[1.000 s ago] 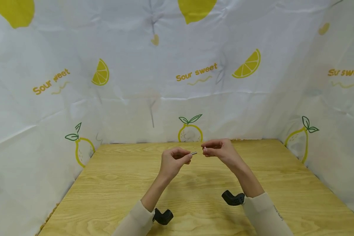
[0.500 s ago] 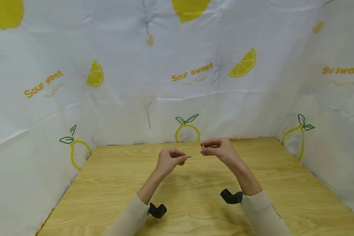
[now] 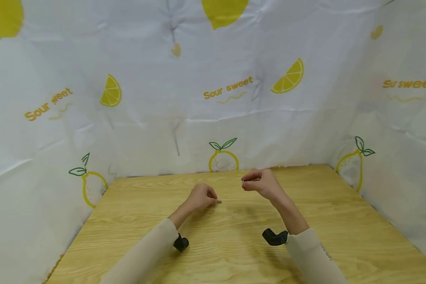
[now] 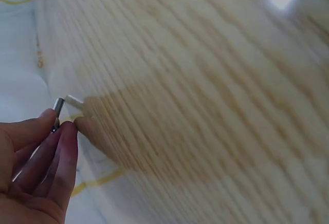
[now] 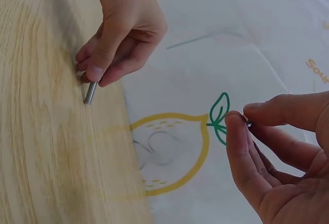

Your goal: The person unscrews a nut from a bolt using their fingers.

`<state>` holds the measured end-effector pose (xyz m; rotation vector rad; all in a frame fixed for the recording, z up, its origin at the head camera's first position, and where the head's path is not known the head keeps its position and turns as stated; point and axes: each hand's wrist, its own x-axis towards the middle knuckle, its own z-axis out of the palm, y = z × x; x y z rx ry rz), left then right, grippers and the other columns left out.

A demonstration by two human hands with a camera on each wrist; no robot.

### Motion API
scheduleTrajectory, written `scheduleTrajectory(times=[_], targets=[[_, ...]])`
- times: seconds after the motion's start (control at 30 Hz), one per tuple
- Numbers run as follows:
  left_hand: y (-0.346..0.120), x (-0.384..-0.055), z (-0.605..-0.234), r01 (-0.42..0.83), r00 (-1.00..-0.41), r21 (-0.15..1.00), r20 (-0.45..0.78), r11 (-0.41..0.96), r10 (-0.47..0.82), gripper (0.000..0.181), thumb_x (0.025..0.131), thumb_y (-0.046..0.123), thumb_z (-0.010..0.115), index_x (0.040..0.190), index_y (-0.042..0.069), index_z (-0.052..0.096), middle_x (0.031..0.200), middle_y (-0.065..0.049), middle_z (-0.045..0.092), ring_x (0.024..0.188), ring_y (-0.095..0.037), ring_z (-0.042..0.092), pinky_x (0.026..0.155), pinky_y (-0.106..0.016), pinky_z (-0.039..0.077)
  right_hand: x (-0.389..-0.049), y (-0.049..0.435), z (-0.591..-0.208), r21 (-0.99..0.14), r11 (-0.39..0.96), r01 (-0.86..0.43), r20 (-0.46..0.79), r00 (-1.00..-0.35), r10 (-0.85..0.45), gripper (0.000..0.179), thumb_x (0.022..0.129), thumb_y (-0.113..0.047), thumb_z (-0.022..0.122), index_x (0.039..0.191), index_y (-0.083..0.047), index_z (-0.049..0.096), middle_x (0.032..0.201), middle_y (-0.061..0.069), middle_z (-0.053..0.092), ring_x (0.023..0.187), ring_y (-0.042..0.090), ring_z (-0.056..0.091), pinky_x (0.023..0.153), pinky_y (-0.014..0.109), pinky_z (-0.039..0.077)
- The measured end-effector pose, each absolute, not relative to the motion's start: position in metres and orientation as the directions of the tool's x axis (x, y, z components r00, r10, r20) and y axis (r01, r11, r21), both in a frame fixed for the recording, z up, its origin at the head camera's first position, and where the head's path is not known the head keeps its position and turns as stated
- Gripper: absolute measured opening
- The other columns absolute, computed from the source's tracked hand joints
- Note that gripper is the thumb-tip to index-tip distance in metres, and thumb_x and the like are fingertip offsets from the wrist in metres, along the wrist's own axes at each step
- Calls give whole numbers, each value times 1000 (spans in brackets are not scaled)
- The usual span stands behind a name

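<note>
A short, straight metal rod (image 5: pixel 91 93) is pinched between the thumb and fingers of my left hand (image 3: pixel 200 197). One end of it sticks out, and in the left wrist view that end of the rod (image 4: pixel 59 106) is very close to the tabletop; I cannot tell whether it touches. Higher up and to the right, my right hand (image 3: pixel 264 184) pinches a tiny metal piece (image 5: pixel 249 123) between thumb and fingertips. Most of that piece is hidden by the fingers, so its shape is unclear. The two hands are apart.
Beneath both hands is a light wood-grain table (image 3: pixel 234 244). A white cloth (image 3: pixel 156 134) with lemon prints surrounds it at the back and sides. Black wrist-worn devices sit at both cuffs, the left device (image 3: pixel 181 242) and the right device (image 3: pixel 275 237).
My left hand has moved down and left toward the tabletop with the rod, away from the right hand. The right hand has dropped slightly, still holding its small piece.
</note>
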<state>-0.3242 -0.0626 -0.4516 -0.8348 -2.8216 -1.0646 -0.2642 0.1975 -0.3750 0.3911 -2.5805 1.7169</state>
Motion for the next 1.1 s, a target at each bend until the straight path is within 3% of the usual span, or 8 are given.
scheduleTrajectory(times=[0.23, 0.5, 0.9, 1.1], targets=[[-58, -326, -454, 536, -832, 505, 178, 676, 526, 6, 86, 12, 84, 85, 6, 82, 83, -2, 78, 76, -13, 69, 70, -26, 57, -270, 189, -393, -849, 493, -187, 109, -977, -184, 17, 94, -5, 70, 108, 3, 74, 104, 18, 73, 85, 21, 74, 81, 41, 64], [-61, -324, -449, 542, -829, 415, 125, 731, 545, 4, 86, 11, 84, 85, 8, 82, 82, 1, 77, 78, -13, 68, 72, -27, 57, -295, 181, -415, -639, 729, -247, 70, -962, -264, 18, 86, 3, 67, 100, 5, 78, 94, 14, 76, 72, 18, 65, 66, 33, 56], [-58, -317, -454, 522, -842, 416, 111, 745, 528, 16, 83, 13, 87, 96, 8, 79, 86, -2, 78, 81, -16, 70, 80, -33, 58, -305, 173, -441, -495, 823, -278, 50, -955, -292, 10, 83, 4, 72, 81, -3, 79, 84, 9, 76, 75, 23, 69, 73, 41, 62], [-53, -315, -451, 544, -829, 399, 116, 738, 548, 18, 83, 14, 86, 99, 7, 79, 85, -1, 79, 82, -16, 71, 79, -31, 57, -303, 177, -443, -509, 825, -248, 50, -965, -259, 6, 83, -1, 78, 89, -1, 79, 92, 10, 76, 80, 25, 69, 75, 43, 61]])
